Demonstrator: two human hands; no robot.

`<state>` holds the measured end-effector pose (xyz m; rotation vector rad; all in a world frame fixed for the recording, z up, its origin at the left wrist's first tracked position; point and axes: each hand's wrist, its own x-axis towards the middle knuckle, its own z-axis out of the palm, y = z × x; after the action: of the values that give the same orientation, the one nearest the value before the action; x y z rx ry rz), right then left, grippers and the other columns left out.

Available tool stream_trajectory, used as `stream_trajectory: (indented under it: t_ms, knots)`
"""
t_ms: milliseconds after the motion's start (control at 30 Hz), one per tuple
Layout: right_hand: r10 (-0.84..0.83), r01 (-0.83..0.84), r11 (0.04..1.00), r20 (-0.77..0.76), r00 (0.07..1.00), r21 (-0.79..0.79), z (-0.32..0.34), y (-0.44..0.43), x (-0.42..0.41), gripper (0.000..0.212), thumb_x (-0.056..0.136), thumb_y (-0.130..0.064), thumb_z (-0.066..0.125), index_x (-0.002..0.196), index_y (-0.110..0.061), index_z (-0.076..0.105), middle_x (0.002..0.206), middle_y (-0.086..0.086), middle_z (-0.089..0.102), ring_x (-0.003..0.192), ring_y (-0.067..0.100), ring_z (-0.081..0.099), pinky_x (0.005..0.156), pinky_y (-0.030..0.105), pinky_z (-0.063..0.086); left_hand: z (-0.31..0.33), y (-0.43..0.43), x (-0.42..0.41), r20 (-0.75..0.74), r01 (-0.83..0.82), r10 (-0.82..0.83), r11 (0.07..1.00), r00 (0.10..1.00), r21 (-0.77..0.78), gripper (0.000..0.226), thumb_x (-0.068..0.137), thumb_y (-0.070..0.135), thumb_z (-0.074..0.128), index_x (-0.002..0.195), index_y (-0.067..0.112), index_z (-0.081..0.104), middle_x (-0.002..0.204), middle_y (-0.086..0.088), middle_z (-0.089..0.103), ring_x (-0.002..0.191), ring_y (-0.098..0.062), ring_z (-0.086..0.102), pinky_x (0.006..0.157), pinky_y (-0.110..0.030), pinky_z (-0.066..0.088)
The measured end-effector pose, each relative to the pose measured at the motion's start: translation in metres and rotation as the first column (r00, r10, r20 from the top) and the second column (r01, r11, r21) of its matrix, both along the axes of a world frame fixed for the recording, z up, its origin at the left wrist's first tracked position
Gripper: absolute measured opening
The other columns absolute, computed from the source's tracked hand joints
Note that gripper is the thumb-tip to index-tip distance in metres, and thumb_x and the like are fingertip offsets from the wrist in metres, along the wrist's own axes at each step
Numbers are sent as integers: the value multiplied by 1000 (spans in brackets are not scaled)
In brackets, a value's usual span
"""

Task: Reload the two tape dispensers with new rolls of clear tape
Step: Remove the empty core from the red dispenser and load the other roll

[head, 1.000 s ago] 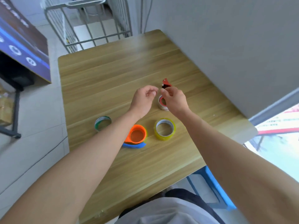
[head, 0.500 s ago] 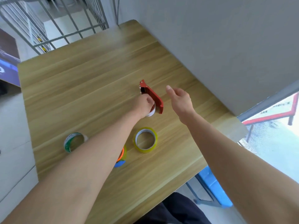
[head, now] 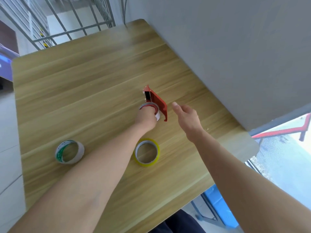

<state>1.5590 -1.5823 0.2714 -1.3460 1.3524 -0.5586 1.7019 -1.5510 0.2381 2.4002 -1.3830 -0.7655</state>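
A red tape dispenser [head: 157, 102] with a roll of tape on it stands on edge in the middle of the wooden table [head: 84, 81]. My left hand [head: 145, 117] grips it from the near side, fingers tucked into the roll. My right hand [head: 186, 118] hovers just right of the dispenser, empty, with fingers apart. A yellowish clear tape roll [head: 146, 152] lies flat near my left forearm. A white roll with a green-printed core [head: 69, 151] lies at the left. The second dispenser is not visible; my left forearm covers that spot.
A grey wall [head: 235, 47] runs along the table's right side. A metal railing [head: 75, 31] stands beyond the far edge. A blue stool [head: 218, 207] sits below the near right corner, and my dark trousers show at the near edge.
My right hand let go of the dispenser, moved right and opened. My left hand closed on the roll side. The orange and blue dispenser has gone out of sight behind my forearm.
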Motion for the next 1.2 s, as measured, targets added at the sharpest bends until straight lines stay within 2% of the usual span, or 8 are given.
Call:
stream_trajectory:
  t_ms: [133, 300, 433, 567, 933, 1033, 1100, 1200]
  knots:
    - [-107, 77, 977, 148, 983, 197, 15, -4, 9, 65, 83, -55, 57, 130, -12, 50, 123, 1, 55, 107, 17, 52, 100, 37, 43, 35, 15, 11, 5, 33, -32, 991, 999, -133, 10, 77, 8, 56, 68, 11, 58, 74, -14, 57, 78, -37, 59, 50, -29, 28]
    - [-203, 24, 884, 337, 919, 467, 48, -9, 28, 92, 65, -69, 65, 134, -11, 43, 127, 11, 52, 111, 24, 57, 94, 39, 49, 77, 39, 23, 119, 107, -78, 959, 990, -261, 10, 79, 15, 60, 83, 9, 66, 79, -14, 67, 82, -36, 60, 64, -35, 43]
    - [-42, -150, 893, 409, 911, 425, 80, -3, 49, 58, 63, -64, 72, 88, -13, 61, 96, 10, 69, 90, 25, 69, 73, 37, 57, 103, 64, 37, 400, 327, -181, 884, 898, -334, 17, 79, 5, 57, 85, 13, 70, 82, -12, 71, 93, -32, 60, 100, -33, 33]
    - [95, -241, 903, 384, 919, 354, 103, 13, 69, 24, 71, -33, 75, 85, -15, 65, 86, 5, 65, 83, 20, 63, 63, 29, 52, 124, 88, 49, 539, 447, -201, 812, 818, -376, 24, 72, -7, 55, 85, 6, 71, 74, -12, 69, 81, -29, 63, 115, -34, 21]
    - [287, -377, 917, 442, 850, 130, 139, 60, 103, 21, 78, -18, 67, 96, -11, 58, 77, 5, 60, 68, 18, 60, 62, 27, 48, 165, 139, 77, 303, 263, -123, 836, 945, -481, 12, 84, 13, 60, 88, 13, 71, 87, -8, 71, 103, -26, 63, 110, -7, -7]
    - [374, -442, 894, 420, 827, 72, 145, 64, 103, 12, 79, -18, 66, 86, -13, 57, 70, 7, 60, 55, 17, 62, 47, 19, 46, 164, 146, 87, 202, 191, -100, 840, 974, -508, 14, 84, 22, 62, 90, 14, 72, 88, -3, 66, 116, -23, 54, 115, -16, 4]
    - [396, -457, 888, 417, 818, 53, 147, 66, 103, 12, 79, -21, 67, 82, -15, 58, 73, 9, 62, 58, 17, 62, 53, 22, 46, 163, 148, 90, 158, 176, -107, 828, 982, -533, 14, 84, 20, 62, 90, 11, 72, 84, -2, 60, 103, -23, 57, 112, -26, 25]
    - [363, -433, 899, 441, 821, 65, 144, 68, 103, 17, 79, -30, 70, 82, -16, 60, 64, 0, 65, 61, 15, 64, 60, 28, 49, 163, 148, 92, 103, 124, -80, 815, 991, -565, 14, 85, 14, 61, 90, 9, 73, 82, 1, 53, 82, -22, 56, 73, -22, 37]
